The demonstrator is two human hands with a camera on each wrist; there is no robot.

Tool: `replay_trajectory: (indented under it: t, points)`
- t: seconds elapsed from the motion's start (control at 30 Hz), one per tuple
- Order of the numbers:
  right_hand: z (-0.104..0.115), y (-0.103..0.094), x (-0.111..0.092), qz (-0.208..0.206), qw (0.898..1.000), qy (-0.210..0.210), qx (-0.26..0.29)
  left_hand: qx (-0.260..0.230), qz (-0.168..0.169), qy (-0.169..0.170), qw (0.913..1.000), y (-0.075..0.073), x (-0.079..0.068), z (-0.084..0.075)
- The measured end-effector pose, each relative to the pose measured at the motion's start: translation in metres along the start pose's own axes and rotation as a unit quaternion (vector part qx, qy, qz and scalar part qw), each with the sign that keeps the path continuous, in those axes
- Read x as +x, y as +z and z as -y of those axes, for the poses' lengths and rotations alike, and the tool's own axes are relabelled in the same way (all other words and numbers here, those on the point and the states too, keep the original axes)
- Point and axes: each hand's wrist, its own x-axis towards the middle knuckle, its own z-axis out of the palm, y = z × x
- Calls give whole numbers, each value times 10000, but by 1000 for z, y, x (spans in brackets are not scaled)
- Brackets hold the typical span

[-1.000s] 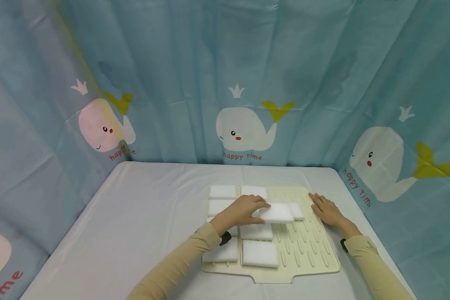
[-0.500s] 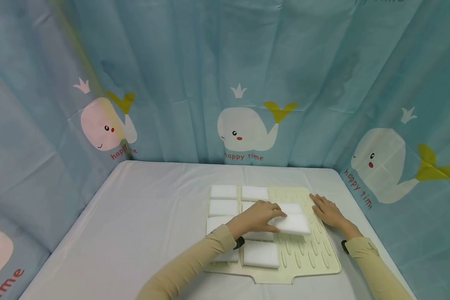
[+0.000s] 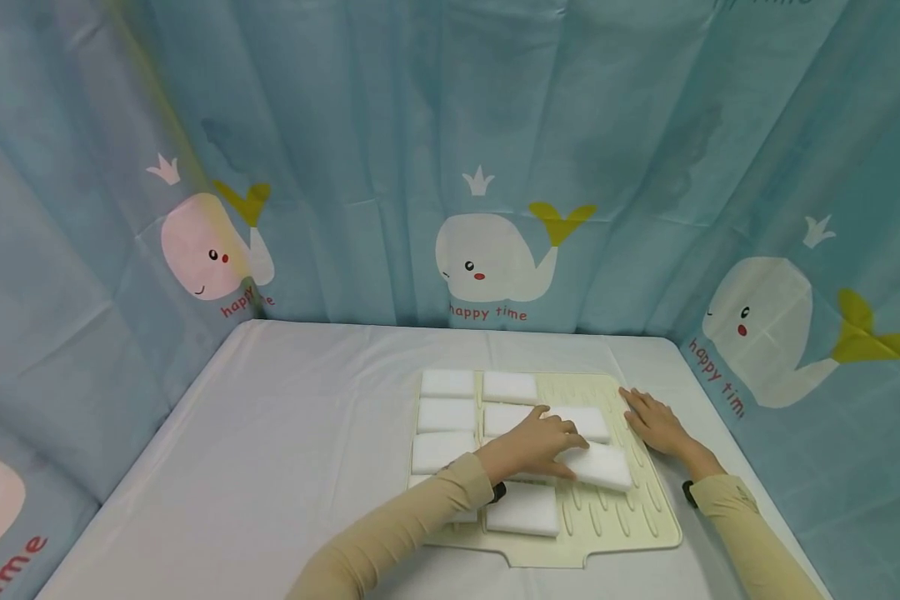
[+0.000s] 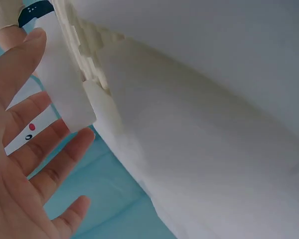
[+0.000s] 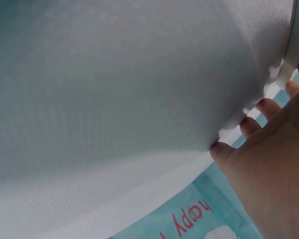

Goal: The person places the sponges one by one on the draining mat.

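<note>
My left hand pinches a white sponge block at its left end, thumb on one side and fingers on the other. In the left wrist view the thumb lies over the sponge and the fingertips meet its far edge. The sponge is low over a cream ridged mat, slightly turned; whether it touches the mat I cannot tell. Just behind it lies another white sponge. My right hand rests with extended fingers along the mat's right edge; in the right wrist view its fingertips touch a pale edge.
Several more white sponges lie in two columns on the mat's left half, such as a front sponge and a back sponge. My left forearm covers part of the near ones. White cloth covers the table; a blue whale curtain surrounds it.
My left hand has carried the sponge rightward and toward me, from over the sponge behind to in front of it. My right hand has stayed at the mat's edge.
</note>
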Motion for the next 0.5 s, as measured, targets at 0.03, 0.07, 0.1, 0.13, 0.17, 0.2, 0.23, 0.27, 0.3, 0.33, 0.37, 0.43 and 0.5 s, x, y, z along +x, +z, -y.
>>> replay_trajectory:
  t: [0.03,0.07,0.1,0.13,0.17,0.2,0.23,0.27,0.3,0.33,0.37,0.43,0.5]
  points:
    - [0,0,0,16,10000,20,3,48,37,-5,10000,1,0,-1]
    - [0,0,-1,39,10000,33,-6,86,76,-10,9999,2,1,-2]
    - [1,0,-1,53,10000,47,-16,121,111,-16,9999,3,1,-2]
    - [1,0,-1,62,10000,55,-16,161,149,-20,9998,4,1,-3]
    - [1,-1,-1,68,10000,65,-4,194,174,-22,9997,6,2,-3]
    - [2,-1,-1,68,10000,63,-7,228,191,-16,9996,7,2,-4]
    - [2,-2,-1,61,10000,52,-11,253,192,-13,9995,8,2,-4]
    - [2,-2,-1,53,10000,43,-18,266,189,-11,9995,9,1,-5]
    - [3,-2,-2,31,10000,35,-17,266,174,-10,9995,10,1,-5]
    - [3,-3,-2,10,10000,25,-20,270,158,-7,9995,10,0,-5]
    - [3,-3,-2,4,10000,20,-11,249,140,-10,9996,10,0,-6]
    - [4,-4,-2,1,10000,11,-34,209,126,-23,9997,9,-1,-6]
    - [4,-5,-2,25,10000,15,-39,149,117,-43,9998,9,-2,-5]
